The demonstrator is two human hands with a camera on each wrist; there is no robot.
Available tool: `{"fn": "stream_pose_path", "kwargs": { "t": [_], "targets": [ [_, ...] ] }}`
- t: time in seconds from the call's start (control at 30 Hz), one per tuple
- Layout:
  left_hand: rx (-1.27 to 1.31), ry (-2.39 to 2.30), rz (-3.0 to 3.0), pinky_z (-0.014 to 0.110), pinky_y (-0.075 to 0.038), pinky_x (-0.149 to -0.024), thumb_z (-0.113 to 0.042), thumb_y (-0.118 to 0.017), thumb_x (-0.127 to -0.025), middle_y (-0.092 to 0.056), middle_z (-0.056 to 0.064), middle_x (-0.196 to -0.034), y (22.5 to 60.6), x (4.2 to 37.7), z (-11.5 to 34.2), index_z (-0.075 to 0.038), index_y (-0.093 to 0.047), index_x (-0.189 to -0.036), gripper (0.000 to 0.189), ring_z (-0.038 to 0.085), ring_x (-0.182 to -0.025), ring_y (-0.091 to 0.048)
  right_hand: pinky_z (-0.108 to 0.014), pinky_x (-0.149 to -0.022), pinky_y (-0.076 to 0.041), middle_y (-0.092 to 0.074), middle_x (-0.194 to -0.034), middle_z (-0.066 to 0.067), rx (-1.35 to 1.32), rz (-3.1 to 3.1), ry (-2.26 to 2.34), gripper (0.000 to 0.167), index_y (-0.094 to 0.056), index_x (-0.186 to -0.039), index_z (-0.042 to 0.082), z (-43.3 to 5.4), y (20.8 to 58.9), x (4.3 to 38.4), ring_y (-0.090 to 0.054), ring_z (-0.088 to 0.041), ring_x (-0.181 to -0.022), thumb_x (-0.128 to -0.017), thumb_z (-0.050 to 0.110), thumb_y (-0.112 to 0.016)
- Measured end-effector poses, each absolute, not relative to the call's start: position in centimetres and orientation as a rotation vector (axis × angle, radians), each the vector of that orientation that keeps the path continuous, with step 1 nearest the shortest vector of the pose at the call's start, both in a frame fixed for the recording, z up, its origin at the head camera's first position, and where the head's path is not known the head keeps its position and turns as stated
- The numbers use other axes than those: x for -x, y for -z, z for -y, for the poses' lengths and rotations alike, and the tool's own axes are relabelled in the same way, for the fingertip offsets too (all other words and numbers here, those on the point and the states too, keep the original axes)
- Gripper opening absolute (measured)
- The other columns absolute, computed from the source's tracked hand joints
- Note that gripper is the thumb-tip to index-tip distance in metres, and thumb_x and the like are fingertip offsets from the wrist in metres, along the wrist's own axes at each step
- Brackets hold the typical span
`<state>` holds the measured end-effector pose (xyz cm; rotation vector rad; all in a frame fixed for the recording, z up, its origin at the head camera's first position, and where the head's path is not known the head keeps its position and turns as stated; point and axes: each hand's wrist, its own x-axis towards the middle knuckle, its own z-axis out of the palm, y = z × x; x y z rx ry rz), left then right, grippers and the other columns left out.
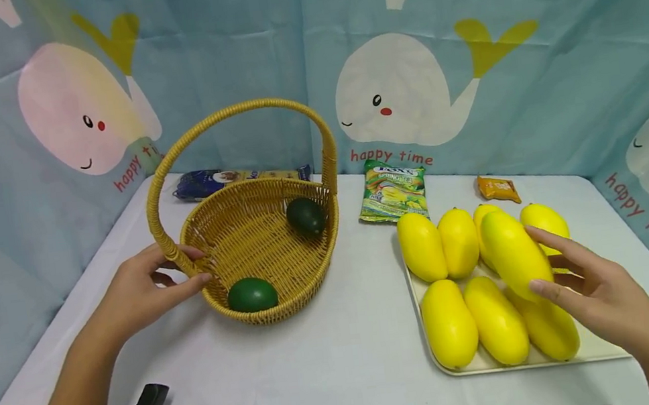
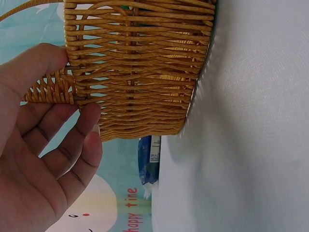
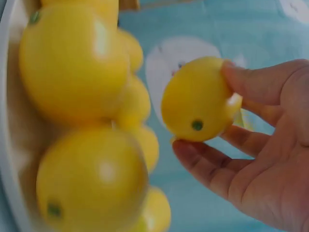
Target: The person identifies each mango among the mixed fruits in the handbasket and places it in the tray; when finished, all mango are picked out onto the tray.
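My left hand grips the wicker basket at its rim, where the arched handle joins. In the left wrist view the thumb lies on one side of the handle's base and the fingertips on the other. Inside the basket are a green avocado-like fruit near the front and a darker one at the back right. My right hand holds a yellow mango between thumb and fingers, raised over a cream tray. Several more yellow mangoes lie in the tray in two rows.
Behind the tray lie a green candy bag and a small orange packet. A long blue packet lies behind the basket. Whale-printed blue cloth encloses the white table at the back and sides.
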<state>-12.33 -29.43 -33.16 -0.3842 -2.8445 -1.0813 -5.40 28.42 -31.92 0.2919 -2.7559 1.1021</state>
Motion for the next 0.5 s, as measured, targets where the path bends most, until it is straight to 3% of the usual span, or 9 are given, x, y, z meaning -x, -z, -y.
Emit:
{"fn": "stream_pose_path", "kwargs": {
  "t": [0.2, 0.37, 0.4, 0.43, 0.5],
  "targets": [
    [0.390, 1.087, 2.829, 0.019, -0.052, -0.073, -0.030, -0.081, -0.087, -0.069, 0.006, -0.107, 33.4, 12.2, 29.5, -0.016, -0.071, -0.114, 0.032, 0.014, -0.094, -0.057, 0.002, -0.076, -0.036, -0.035, -0.148, 0.023, -0.062, 2.790, -0.882, 0.075, -0.037, -0.156, 0.021, -33.1, 33.8, 2.8, -0.041, 0.013, -0.106, -0.092, 0.005, -0.072],
    [0.365, 1.096, 2.832, 0.018, -0.051, -0.073, -0.031, -0.081, -0.087, -0.068, 0.005, -0.107, 33.7, 12.0, 29.4, -0.014, -0.070, -0.115, 0.035, 0.022, -0.095, -0.058, -0.001, -0.064, -0.038, -0.032, -0.134, 0.038, -0.073, 2.768, -0.747, 0.076, -0.041, -0.152, 0.004, -36.4, 35.6, 0.9, -0.032, 0.023, -0.103, -0.085, -0.007, -0.076],
    [0.361, 1.098, 2.833, 0.018, -0.051, -0.073, -0.031, -0.081, -0.087, -0.068, 0.005, -0.107, 33.7, 12.0, 29.5, -0.014, -0.070, -0.115, 0.035, 0.022, -0.095, -0.058, -0.004, -0.061, -0.041, -0.038, -0.134, 0.031, -0.068, 2.779, -0.718, 0.076, -0.043, -0.150, 0.001, -36.8, 35.8, 0.6, -0.032, 0.023, -0.102, -0.082, -0.007, -0.078],
    [0.358, 1.102, 2.832, 0.018, -0.051, -0.073, -0.031, -0.081, -0.087, -0.068, 0.004, -0.107, 33.8, 11.9, 29.5, -0.014, -0.070, -0.115, 0.035, 0.021, -0.096, -0.058, -0.011, -0.060, -0.046, -0.043, -0.136, 0.026, -0.064, 2.810, -0.698, 0.075, -0.045, -0.147, -0.003, -37.1, 36.0, 0.4, -0.038, 0.016, -0.102, -0.080, -0.008, -0.079],
    [0.355, 1.112, 2.827, 0.018, -0.051, -0.073, -0.030, -0.081, -0.087, -0.068, 0.004, -0.107, 33.9, 11.9, 29.5, -0.014, -0.070, -0.115, 0.034, 0.017, -0.095, -0.057, -0.028, -0.062, -0.054, -0.051, -0.137, 0.002, 0.002, 2.939, -0.612, 0.073, -0.046, -0.143, -0.007, -37.2, 36.2, 0.2, -0.049, -0.004, -0.105, -0.080, -0.003, -0.081]
  ]
}}
